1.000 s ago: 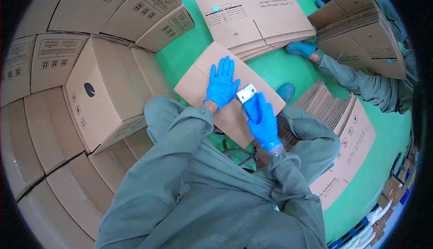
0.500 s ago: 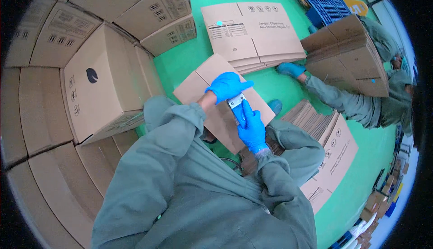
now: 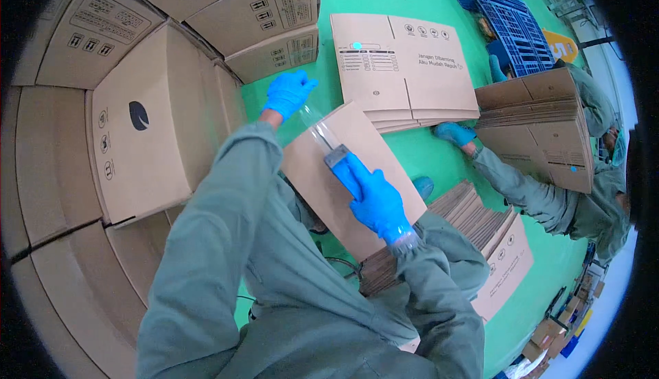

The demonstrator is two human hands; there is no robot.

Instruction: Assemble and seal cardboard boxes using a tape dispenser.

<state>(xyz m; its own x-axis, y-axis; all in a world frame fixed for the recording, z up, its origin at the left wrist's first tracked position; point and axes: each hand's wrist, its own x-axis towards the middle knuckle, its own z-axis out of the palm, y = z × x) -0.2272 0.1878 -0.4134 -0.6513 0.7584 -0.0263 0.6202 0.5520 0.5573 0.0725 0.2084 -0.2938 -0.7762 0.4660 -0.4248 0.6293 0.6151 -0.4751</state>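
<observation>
My left hand (image 3: 290, 93), in a blue glove, is closed on the end of a clear tape strip (image 3: 320, 131) beyond the carton's far left edge. The strip runs taut back to a blue tape dispenser (image 3: 338, 155) with a metal front. Around the dispenser's body my right hand (image 3: 379, 204), gloved in blue too, is wrapped. Both are held over a plain brown carton (image 3: 319, 190) in front of my legs; its lower part is partly hidden by my right arm.
Stacked cartons (image 3: 147, 125) wall off the left side. Flattened cartons lie in a far pile (image 3: 405, 70) and a near-right pile (image 3: 504, 262) on the green floor. At right another person (image 3: 542, 190) holds folded cartons (image 3: 542, 128). A blue pallet (image 3: 508, 26) stands behind.
My left hand has moved away from the dispenser, outward to the far left, drawing out a length of clear tape. The right hand still grips the dispenser, and the view has shifted slightly.
</observation>
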